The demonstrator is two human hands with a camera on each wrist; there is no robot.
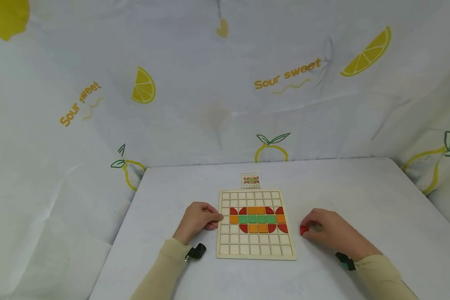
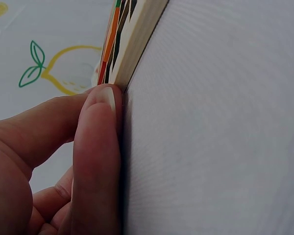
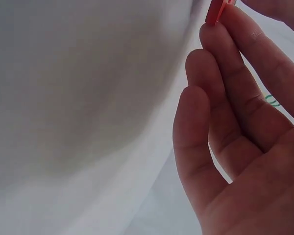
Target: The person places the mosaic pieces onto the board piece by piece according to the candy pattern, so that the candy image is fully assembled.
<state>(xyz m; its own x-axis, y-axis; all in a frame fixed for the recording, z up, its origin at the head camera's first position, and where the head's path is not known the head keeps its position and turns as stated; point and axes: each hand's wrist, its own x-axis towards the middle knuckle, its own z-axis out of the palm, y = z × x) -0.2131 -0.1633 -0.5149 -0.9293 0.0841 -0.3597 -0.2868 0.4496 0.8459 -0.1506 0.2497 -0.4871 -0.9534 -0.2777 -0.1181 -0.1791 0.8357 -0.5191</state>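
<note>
A square wooden grid board [image 1: 255, 250] lies flat in front of me, with red, orange and green tiles [image 1: 256, 219] set in its middle rows. My left hand [image 1: 199, 216] pinches the board's left edge; close up in the left wrist view, the thumb [image 2: 95, 161] and index finger meet at the board's wooden rim [image 2: 137, 44]. Just off the board's right side, my right hand [image 1: 328, 229] pinches a small red tile [image 1: 303, 230] between thumb and index finger. Only part of that red tile [image 3: 216, 11] shows at the top of the right wrist view.
Behind the board lies a small pattern card [image 1: 250, 180] printed with a coloured grid. The white-covered table [image 1: 180, 183] ends at a hanging white cloth [image 1: 195, 125] with lemon prints. Dark wrist devices [image 1: 196, 251] are strapped on both wrists.
</note>
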